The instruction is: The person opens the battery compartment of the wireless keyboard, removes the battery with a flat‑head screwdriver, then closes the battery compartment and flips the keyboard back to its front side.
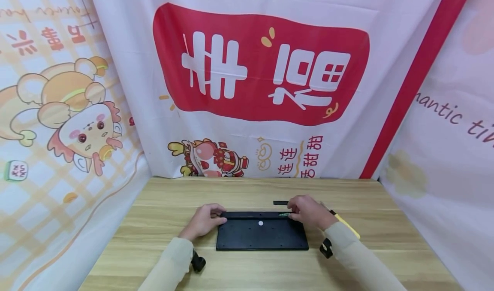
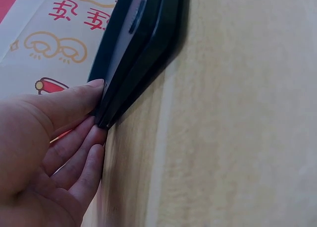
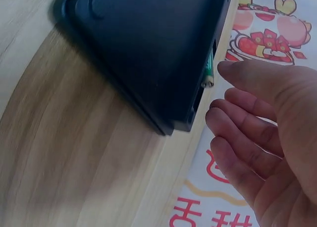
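A black keyboard (image 1: 262, 237) lies face down on the table, its raised bar along the far side and a round white sticker on its back. At its far left corner my left hand (image 1: 204, 220) pinches the edge; in the left wrist view the thumb (image 2: 91, 90) is on one face and the fingers are against the other. A green battery (image 3: 208, 74) sits in the slot at the bar's right end. My right hand (image 1: 306, 211) is beside that end, fingers loosely bent, and a small gap shows between its thumb tip (image 3: 228, 68) and the battery.
Behind the keyboard lies a narrow black strip (image 1: 280, 203), partly covered by the right hand. A yellow-handled tool (image 1: 349, 227) is on the wooden table (image 1: 173, 192) to the right, partly behind the right forearm. Printed cloth (image 1: 262, 68) hangs around the table.
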The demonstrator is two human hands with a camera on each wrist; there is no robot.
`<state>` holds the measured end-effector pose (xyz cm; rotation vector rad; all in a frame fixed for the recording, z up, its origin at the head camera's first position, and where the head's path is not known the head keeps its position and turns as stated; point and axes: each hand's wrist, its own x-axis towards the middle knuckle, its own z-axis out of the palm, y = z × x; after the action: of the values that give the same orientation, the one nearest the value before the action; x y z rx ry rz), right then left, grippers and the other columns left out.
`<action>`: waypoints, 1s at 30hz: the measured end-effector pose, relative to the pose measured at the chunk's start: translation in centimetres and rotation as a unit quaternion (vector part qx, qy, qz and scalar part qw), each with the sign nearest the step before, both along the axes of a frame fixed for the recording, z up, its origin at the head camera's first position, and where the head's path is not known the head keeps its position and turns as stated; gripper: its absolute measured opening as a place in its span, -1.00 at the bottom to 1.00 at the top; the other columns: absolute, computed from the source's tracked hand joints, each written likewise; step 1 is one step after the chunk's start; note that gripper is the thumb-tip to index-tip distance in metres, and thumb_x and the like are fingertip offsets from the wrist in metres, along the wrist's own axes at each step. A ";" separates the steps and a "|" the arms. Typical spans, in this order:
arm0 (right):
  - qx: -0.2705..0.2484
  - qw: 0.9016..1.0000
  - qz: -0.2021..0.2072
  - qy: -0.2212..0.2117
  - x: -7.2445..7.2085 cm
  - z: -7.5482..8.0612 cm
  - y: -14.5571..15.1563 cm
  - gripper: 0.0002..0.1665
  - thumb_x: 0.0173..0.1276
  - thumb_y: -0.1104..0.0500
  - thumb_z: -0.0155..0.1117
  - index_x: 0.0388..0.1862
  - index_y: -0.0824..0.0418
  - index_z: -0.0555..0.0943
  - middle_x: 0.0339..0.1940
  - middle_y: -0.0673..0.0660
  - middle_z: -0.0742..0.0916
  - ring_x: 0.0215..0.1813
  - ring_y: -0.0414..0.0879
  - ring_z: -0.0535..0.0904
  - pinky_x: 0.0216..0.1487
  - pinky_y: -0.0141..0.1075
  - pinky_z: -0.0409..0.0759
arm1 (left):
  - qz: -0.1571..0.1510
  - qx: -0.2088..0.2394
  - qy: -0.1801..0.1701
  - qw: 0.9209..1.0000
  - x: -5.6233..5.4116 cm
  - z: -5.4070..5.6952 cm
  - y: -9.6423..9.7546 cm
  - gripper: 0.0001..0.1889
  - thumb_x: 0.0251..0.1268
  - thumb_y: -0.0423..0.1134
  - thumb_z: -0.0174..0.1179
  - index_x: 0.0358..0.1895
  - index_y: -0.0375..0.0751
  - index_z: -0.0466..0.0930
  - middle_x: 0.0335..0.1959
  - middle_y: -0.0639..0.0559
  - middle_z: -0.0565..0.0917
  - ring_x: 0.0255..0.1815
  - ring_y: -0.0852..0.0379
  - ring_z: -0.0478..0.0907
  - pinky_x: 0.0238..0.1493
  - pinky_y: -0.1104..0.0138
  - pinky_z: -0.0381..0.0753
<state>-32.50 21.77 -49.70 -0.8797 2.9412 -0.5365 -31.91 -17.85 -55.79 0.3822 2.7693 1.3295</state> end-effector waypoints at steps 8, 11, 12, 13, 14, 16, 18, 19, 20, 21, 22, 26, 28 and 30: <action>0.024 1.000 0.000 -0.013 -0.2 -0.5 -0.8 -0.88 0.38 0.20 0.53 -0.14 0.16 0.77 -0.35 -0.06 0.72 -0.34 -0.26 0.53 -0.28 -0.35 0.65 | -0.003 0.000 0.000 1.000 -0.2 0.0 0.1 -0.79 0.35 -0.23 0.47 0.00 -0.01 0.79 -0.03 0.03 0.80 0.07 0.06 0.73 0.16 0.08 0.77; 0.027 1.000 0.009 -0.011 -0.4 -0.7 -0.7 -0.93 0.38 0.22 0.53 -0.21 0.14 0.76 -0.39 -0.07 0.69 -0.36 -0.27 0.52 -0.32 -0.39 0.60 | -0.003 0.005 -0.001 1.000 -0.3 -0.2 0.1 -0.79 0.34 -0.22 0.48 0.00 0.00 0.79 -0.03 0.03 0.79 0.07 0.06 0.72 0.17 0.08 0.77; 0.026 1.000 0.012 -0.010 -0.5 -0.8 -0.7 -0.94 0.38 0.23 0.52 -0.24 0.14 0.76 -0.40 -0.08 0.69 -0.37 -0.27 0.51 -0.34 -0.40 0.59 | -0.003 0.006 0.000 1.000 -0.3 -0.2 0.1 -0.79 0.34 -0.22 0.48 0.00 0.00 0.79 -0.03 0.03 0.79 0.06 0.06 0.73 0.17 0.08 0.77; 0.024 1.000 0.016 -0.010 -0.6 -0.8 -0.6 -0.94 0.38 0.24 0.52 -0.25 0.14 0.76 -0.41 -0.08 0.68 -0.37 -0.27 0.51 -0.34 -0.41 0.58 | -0.003 0.007 -0.001 1.000 -0.2 -0.2 0.1 -0.79 0.34 -0.22 0.48 0.00 0.00 0.79 -0.03 0.03 0.79 0.06 0.07 0.72 0.17 0.08 0.77; 0.023 0.999 0.021 -0.009 -0.7 -0.9 -0.6 -0.94 0.37 0.26 0.52 -0.26 0.15 0.76 -0.41 -0.08 0.69 -0.37 -0.28 0.51 -0.35 -0.41 0.58 | -0.002 0.008 -0.001 1.000 -0.2 -0.2 0.0 -0.79 0.34 -0.22 0.48 0.00 0.00 0.79 -0.03 0.04 0.79 0.06 0.07 0.72 0.16 0.08 0.77; 0.019 0.999 0.030 -0.009 -0.9 -0.9 -0.5 -0.94 0.37 0.28 0.52 -0.27 0.16 0.76 -0.40 -0.07 0.71 -0.37 -0.29 0.53 -0.34 -0.41 0.60 | -0.001 0.009 -0.003 1.000 -0.2 -0.1 0.0 -0.79 0.34 -0.22 0.48 0.00 0.01 0.79 -0.04 0.04 0.79 0.05 0.08 0.72 0.16 0.09 0.77; 0.016 0.999 0.033 -0.018 -1.1 -0.8 -0.5 -0.93 0.36 0.28 0.53 -0.28 0.15 0.76 -0.39 -0.06 0.74 -0.36 -0.30 0.55 -0.32 -0.41 0.63 | 0.001 0.009 -0.006 1.000 -0.2 0.0 0.0 -0.79 0.35 -0.22 0.47 0.00 0.02 0.79 -0.04 0.05 0.79 0.05 0.10 0.72 0.15 0.10 0.77; 0.014 0.999 0.035 -0.023 -1.2 -0.7 -0.5 -0.93 0.35 0.28 0.53 -0.27 0.16 0.77 -0.38 -0.05 0.75 -0.36 -0.30 0.56 -0.31 -0.40 0.65 | 0.002 0.009 -0.007 1.000 -0.2 0.0 0.0 -0.79 0.35 -0.23 0.47 0.00 0.02 0.79 -0.04 0.05 0.79 0.05 0.10 0.71 0.15 0.10 0.77; 0.011 0.999 0.035 -0.031 -1.2 -0.6 -0.5 -0.93 0.34 0.28 0.54 -0.27 0.16 0.77 -0.37 -0.05 0.76 -0.35 -0.31 0.57 -0.29 -0.40 0.66 | 0.001 0.008 -0.007 1.000 -0.2 0.0 0.0 -0.79 0.35 -0.22 0.47 0.00 0.02 0.79 -0.03 0.05 0.79 0.05 0.09 0.71 0.15 0.10 0.77; 0.007 0.999 0.035 -0.040 -1.3 -0.5 -0.6 -0.92 0.33 0.29 0.54 -0.28 0.16 0.77 -0.37 -0.04 0.77 -0.35 -0.31 0.58 -0.29 -0.39 0.67 | 0.001 0.008 -0.008 1.000 -0.1 0.0 0.0 -0.79 0.35 -0.22 0.47 0.00 0.03 0.79 -0.03 0.05 0.79 0.05 0.09 0.71 0.15 0.10 0.77; 0.005 0.998 0.034 -0.050 -1.4 -0.4 -0.6 -0.92 0.33 0.29 0.55 -0.29 0.16 0.76 -0.37 -0.04 0.77 -0.36 -0.30 0.58 -0.29 -0.39 0.68 | 0.001 0.006 -0.009 1.000 -0.1 -0.1 0.0 -0.80 0.36 -0.22 0.47 0.01 0.03 0.79 -0.03 0.05 0.79 0.05 0.09 0.71 0.15 0.10 0.77; 0.011 0.997 0.035 -0.073 -1.6 0.2 -0.7 -0.90 0.33 0.30 0.54 -0.33 0.15 0.75 -0.39 -0.05 0.77 -0.36 -0.29 0.59 -0.28 -0.40 0.67 | -0.002 0.002 -0.006 1.000 0.0 0.0 -0.1 -0.80 0.36 -0.22 0.46 0.01 0.02 0.79 -0.02 0.04 0.79 0.05 0.07 0.72 0.14 0.10 0.77; 0.021 0.996 0.038 -0.075 -1.6 0.7 -0.8 -0.89 0.34 0.31 0.53 -0.33 0.15 0.76 -0.39 -0.07 0.77 -0.35 -0.29 0.60 -0.26 -0.39 0.68 | -0.003 0.002 -0.004 1.000 0.0 0.0 -0.1 -0.79 0.36 -0.22 0.46 0.01 0.00 0.79 -0.02 0.04 0.79 0.05 0.07 0.72 0.13 0.10 0.77; 0.033 0.996 0.042 -0.074 -1.7 1.1 -0.8 -0.90 0.35 0.31 0.51 -0.33 0.14 0.76 -0.38 -0.08 0.77 -0.33 -0.29 0.61 -0.24 -0.38 0.69 | -0.003 0.002 -0.004 1.000 0.1 0.0 -0.1 -0.79 0.36 -0.21 0.46 0.01 0.00 0.79 -0.03 0.04 0.79 0.05 0.07 0.72 0.13 0.11 0.78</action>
<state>-34.20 20.97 -48.56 -0.9092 2.7583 -0.4740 -31.85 -17.95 -55.81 0.3852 2.7580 1.3325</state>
